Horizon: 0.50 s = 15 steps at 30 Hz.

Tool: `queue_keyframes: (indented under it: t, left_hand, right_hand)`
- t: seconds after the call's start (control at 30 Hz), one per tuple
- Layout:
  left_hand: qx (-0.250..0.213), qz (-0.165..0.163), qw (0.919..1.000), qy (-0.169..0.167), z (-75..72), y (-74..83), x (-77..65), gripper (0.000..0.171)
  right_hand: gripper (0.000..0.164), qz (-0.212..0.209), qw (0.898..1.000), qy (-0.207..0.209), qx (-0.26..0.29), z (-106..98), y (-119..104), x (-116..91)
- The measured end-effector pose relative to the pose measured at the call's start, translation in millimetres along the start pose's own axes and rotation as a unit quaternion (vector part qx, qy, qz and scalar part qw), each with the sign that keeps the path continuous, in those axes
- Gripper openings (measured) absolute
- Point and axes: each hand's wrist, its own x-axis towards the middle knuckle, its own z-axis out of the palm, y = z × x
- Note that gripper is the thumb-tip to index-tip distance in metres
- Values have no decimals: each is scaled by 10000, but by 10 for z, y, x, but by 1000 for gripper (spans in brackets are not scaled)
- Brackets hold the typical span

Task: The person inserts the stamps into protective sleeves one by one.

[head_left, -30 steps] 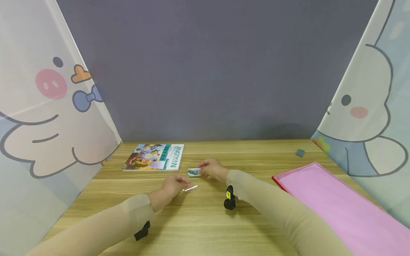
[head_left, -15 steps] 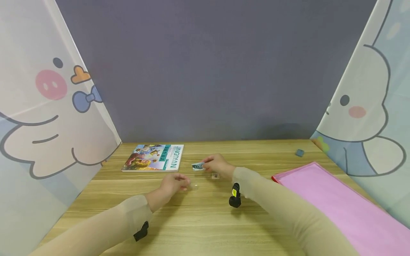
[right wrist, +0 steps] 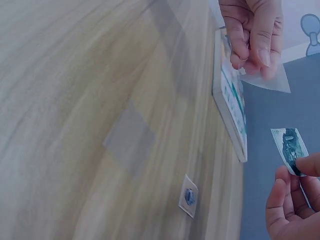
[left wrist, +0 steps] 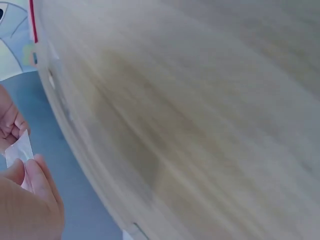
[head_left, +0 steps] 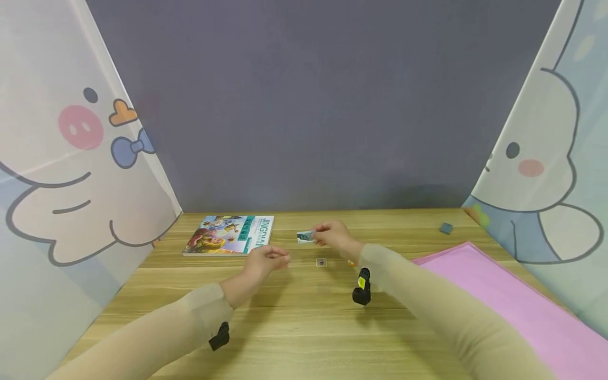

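My right hand (head_left: 334, 235) pinches a small postage stamp (right wrist: 290, 147) with a toothed edge and a teal-and-dark picture, lifted above the table. To its left, my left hand (head_left: 266, 261) pinches a small, thin translucent sleeve (right wrist: 272, 84) between thumb and fingers. In the left wrist view the sleeve (left wrist: 21, 149) hangs between the two hands. On the table below the right hand lies a second small stamp (head_left: 321, 262), pale-bordered with a dark round motif. A bit of something orange (head_left: 352, 263) shows beside the right sleeve cuff, mostly hidden by it.
A picture book (head_left: 223, 236) lies at the back left of the wooden table (head_left: 294, 327). A pink flat tray-like piece (head_left: 503, 301) with a raised edge takes up the right side. A small blue-grey block (head_left: 446, 228) sits at the back right, before a grey partition (head_left: 323, 105).
My right hand has moved back and to the right with the stamp, uncovering the stamp on the table. My left hand has risen slightly up and to the right, still pinching the sleeve.
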Motion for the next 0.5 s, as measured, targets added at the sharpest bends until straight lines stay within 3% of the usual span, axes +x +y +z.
queue_keyframes:
  t: [0.2,0.5]
  left_hand:
    - [247,208,9995,14,41,108,42,21]
    - [-300,297,9991,30,142,264,95,18]
  right_hand:
    - [23,108,9999,-71,-10,-157,-80,-43]
    - [22,155,9995,54,271,-377,-192,-101]
